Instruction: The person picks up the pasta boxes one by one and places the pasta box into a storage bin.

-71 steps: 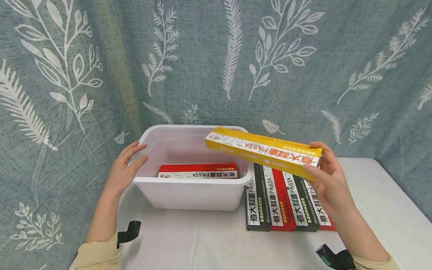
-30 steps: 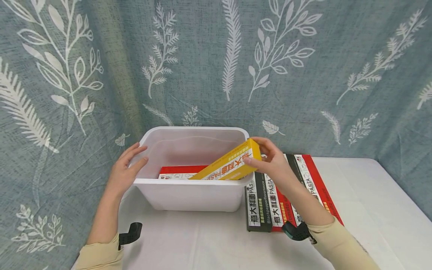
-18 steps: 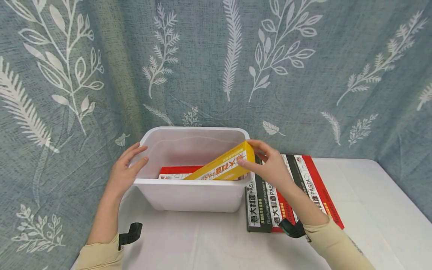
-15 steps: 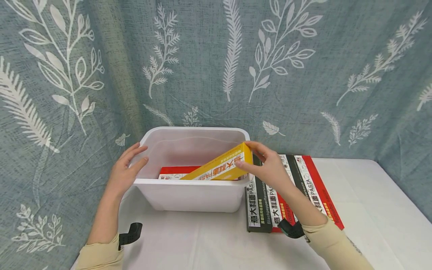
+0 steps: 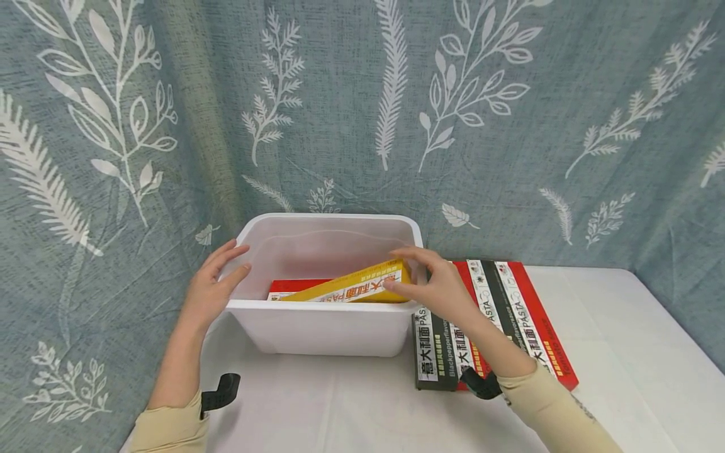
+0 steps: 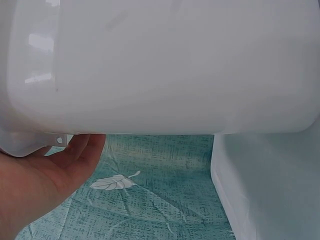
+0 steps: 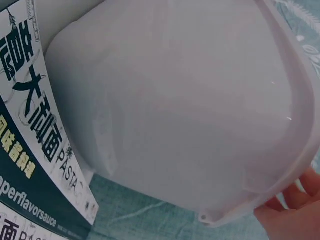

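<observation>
A white plastic bin [image 5: 317, 328] stands on the table. My right hand [image 5: 438, 283] pinches the right end of a yellow pasta box [image 5: 345, 288], thumb on its near side and fingers over the far top. The box slants down to the left inside the bin, its lower end hidden by the front rim. Beneath it, a red pasta box [image 5: 294, 285] shows in part. My left hand [image 5: 209, 289] rests at the bin's left rim with thumb and fingers spread apart. In the left wrist view, the fingers [image 6: 90, 152] disappear behind the bin's wall.
Right of the bin, several black and red pasta boxes [image 5: 532, 314] lie side by side, partly covered by my right forearm. A white cloth [image 5: 362, 402] covers the table. A blue-green leaf-patterned curtain [image 5: 340, 107] hangs behind and at the sides.
My right hand has carried the yellow pasta box left from above the other boxes and lowered it into the bin, its raised end sinking. My left hand has stayed at the rim.
</observation>
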### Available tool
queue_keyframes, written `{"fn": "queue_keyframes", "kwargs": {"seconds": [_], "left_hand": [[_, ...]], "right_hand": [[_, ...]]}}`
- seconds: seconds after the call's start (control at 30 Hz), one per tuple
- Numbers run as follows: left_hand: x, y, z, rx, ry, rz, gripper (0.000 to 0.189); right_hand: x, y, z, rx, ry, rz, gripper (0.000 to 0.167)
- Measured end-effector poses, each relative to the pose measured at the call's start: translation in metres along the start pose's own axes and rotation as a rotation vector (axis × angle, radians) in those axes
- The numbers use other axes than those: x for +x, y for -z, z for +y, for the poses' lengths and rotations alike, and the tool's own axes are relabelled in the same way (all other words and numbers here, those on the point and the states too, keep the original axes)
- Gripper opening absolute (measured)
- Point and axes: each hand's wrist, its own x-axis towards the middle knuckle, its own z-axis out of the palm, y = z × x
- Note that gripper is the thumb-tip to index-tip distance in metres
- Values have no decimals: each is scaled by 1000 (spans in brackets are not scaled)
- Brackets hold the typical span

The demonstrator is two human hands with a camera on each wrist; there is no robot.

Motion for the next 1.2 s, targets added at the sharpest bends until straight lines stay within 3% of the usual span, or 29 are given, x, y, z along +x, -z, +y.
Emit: {"fn": "queue_keyframes", "kwargs": {"seconds": [0.2,0.67,0.93,1.2], "left_hand": [[1,-2,2,2,18,-12,53],[0,-3,-1,-10,9,-9,54],[1,-2,-2,6,9,-7,54],[0,-2,-1,-6,10,-11,54]], "right_hand": [[-2,-2,4,24,42,32,44],[-17,13,14,128,-11,69,53],[-27,27,24,106,-29,91,55],[-39,37,36,94,-103,107,57]]}}
